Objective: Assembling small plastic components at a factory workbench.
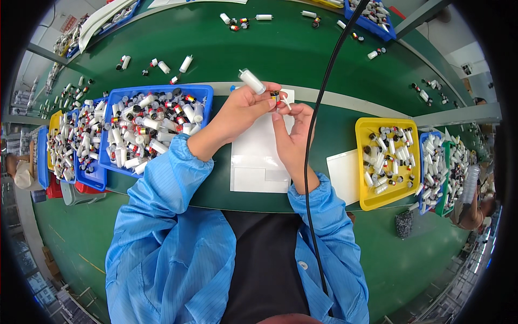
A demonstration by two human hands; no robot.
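Observation:
Both my hands are raised close together above a white sheet (253,146) on the green table. My left hand (240,110) is closed on a white plastic cylinder with a narrow tip (252,81), which tilts up and to the left. By its thumb and fingertips is a small black and yellow cap-like part (275,97). My right hand (294,129) pinches a thin white plastic piece (286,103) right beside that part. Whether the two small parts touch, I cannot tell.
A blue tray (211,97) heaped with white cylinders and caps stands at left. On the right is a yellow tray (377,202) with similar pieces, beside a white sheet (343,173). A black cable (318,102) hangs down in front of my right arm. Loose cylinders (186,63) lie beyond.

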